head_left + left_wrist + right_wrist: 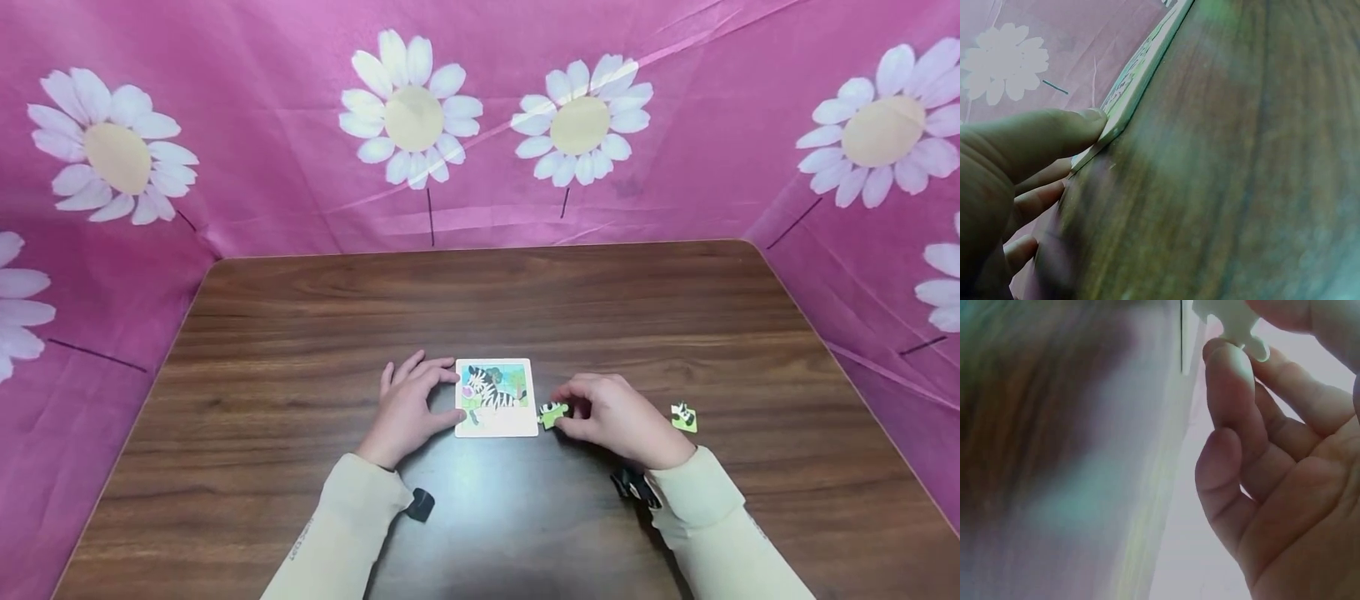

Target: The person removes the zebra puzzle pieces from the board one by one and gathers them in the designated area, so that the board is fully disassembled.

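A square jigsaw puzzle board point(497, 422) with a zebra picture and a white border lies on the table between the hands. My left hand point(411, 410) rests at its left side, fingers spread, with the thumb and index finger touching the edge. In the left wrist view the thumb point(1066, 128) presses on the board's rim point(1124, 119). My right hand point(617, 414) pinches a green puzzle piece point(553, 415) between thumb and fingers, just beside the board's right edge. The right wrist view shows this piece point(1232, 319) as a pale shape with a rounded tab at the fingertips.
Another puzzle piece point(683, 417), green with a black-and-white panda, lies right of the right hand. The brown wooden table point(480, 300) is bordered by a pink cloth point(270, 167) printed with daisies. Black straps show at both wrists.
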`<act>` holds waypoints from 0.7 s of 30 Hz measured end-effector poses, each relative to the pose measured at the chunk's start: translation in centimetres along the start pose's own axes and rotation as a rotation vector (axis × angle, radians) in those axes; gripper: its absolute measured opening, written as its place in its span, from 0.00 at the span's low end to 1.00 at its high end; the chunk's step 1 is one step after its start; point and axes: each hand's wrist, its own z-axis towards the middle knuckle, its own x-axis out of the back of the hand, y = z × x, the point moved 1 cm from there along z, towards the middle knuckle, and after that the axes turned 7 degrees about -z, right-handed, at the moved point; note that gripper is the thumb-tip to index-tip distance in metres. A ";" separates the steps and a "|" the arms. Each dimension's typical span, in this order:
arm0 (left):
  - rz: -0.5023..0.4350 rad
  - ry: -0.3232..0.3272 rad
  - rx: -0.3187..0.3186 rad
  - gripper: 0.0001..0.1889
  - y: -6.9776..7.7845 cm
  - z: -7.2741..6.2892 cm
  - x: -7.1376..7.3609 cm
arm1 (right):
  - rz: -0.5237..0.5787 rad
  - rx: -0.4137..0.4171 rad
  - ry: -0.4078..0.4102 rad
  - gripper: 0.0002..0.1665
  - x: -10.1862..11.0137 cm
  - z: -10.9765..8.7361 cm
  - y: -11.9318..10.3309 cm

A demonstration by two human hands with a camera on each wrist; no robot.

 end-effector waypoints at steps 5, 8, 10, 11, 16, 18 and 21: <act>0.003 -0.014 0.008 0.23 0.1 0.0 0.3 | 0.030 -0.001 0.010 0.12 0.3 0.2 -0.4; 0.002 -0.015 0.006 0.24 0.2 0.1 0.3 | -0.010 -0.023 -0.030 0.12 -0.1 0.4 -0.2; 0.004 -0.015 0.008 0.24 0.2 0.2 0.3 | -0.044 -0.038 -0.068 0.11 -0.5 0.5 0.0; 0.007 -0.017 0.008 0.24 0.2 0.2 0.3 | -0.059 -0.042 -0.084 0.11 -0.7 0.6 0.1; 0.017 -0.025 0.003 0.24 0.1 0.3 0.3 | -0.058 -0.048 -0.111 0.12 -1.5 0.8 0.1; 0.015 -0.024 0.007 0.23 0.0 0.3 0.2 | -0.052 -0.045 -0.114 0.12 -1.8 1.0 0.1; 0.010 -0.015 0.008 0.24 -0.1 0.3 0.2 | -0.054 -0.033 -0.113 0.12 -2.2 1.3 -0.2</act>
